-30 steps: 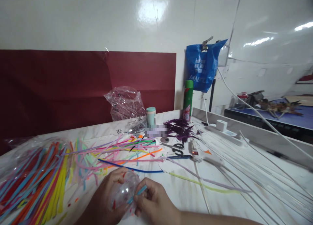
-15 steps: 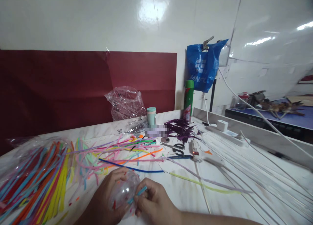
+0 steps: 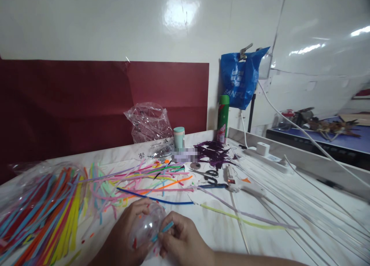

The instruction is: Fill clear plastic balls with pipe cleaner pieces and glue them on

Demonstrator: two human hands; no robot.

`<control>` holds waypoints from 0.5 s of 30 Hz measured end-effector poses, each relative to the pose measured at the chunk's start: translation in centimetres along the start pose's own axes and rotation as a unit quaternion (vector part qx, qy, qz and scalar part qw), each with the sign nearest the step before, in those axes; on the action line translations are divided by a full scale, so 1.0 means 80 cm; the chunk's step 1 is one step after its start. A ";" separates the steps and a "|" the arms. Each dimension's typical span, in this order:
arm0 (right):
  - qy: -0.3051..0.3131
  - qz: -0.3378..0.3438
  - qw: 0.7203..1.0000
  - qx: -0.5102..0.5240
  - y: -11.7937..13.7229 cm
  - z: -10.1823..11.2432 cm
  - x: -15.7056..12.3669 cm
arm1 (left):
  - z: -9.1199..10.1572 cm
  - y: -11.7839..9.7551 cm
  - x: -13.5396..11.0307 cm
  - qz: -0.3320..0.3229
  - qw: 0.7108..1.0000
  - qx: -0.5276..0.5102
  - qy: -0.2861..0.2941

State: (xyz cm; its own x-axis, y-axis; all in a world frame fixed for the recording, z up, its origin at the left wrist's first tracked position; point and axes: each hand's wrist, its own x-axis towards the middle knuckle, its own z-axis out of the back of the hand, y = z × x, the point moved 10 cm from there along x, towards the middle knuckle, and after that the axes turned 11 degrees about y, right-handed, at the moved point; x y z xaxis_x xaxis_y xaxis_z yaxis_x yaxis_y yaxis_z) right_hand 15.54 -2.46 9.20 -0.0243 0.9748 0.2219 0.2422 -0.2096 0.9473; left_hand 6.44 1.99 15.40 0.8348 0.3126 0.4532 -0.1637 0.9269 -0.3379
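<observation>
1. The left hand [image 3: 124, 235] cups a clear plastic ball [image 3: 147, 227] low at the near edge of the worktop [image 3: 219, 227]; its grip is closed around the ball's left side, fingers curled over the top.
2. The right hand [image 3: 185, 243] pinches a short blue pipe-cleaner piece [image 3: 164, 229] between thumb and forefinger, the piece touching the ball's right side. That grip is closed on the piece.
3. Small coloured bits show through the ball's wall.
4. Left of the hands, a bag of coloured pipe cleaners [image 3: 40, 212] fills the corner and runs off the picture's edge, leaving little room that way.
5. Behind the hands lie loose pipe cleaners [image 3: 144, 177], among them a dark blue one [image 3: 156, 198] just beyond the ball.
6. To the right, a bare strip of worktop lies open between the right forearm and a yellow-green pipe cleaner [image 3: 239, 219]; beyond it, white rods [image 3: 303, 204] fan toward the right edge.
7. Scissors [image 3: 208, 175] and a glue gun [image 3: 234, 179] sit well apart from the hands, further back.
8. Against the frames from a second and half a second ago, both hands, the ball and the blue piece sit in almost the same spot; the camera view shifts only slightly.
</observation>
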 end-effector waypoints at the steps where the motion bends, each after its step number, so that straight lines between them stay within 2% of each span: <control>1: -0.002 -0.002 1.000 0.000 0.000 0.000 0.000 | 0.000 0.000 0.000 0.001 1.000 0.003 -0.002; 15: -0.003 -0.018 1.000 -0.016 -0.001 0.001 0.000 | 0.004 -0.004 0.001 -0.010 1.000 -0.003 -0.012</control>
State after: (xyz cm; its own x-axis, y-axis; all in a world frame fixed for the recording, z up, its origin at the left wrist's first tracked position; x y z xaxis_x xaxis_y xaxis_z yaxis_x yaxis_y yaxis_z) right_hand 15.57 -2.47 9.11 -0.0272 0.9822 0.1858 0.2098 -0.1761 0.9618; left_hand 6.40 1.79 15.77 0.8256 0.2981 0.4791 -0.1433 0.9320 -0.3329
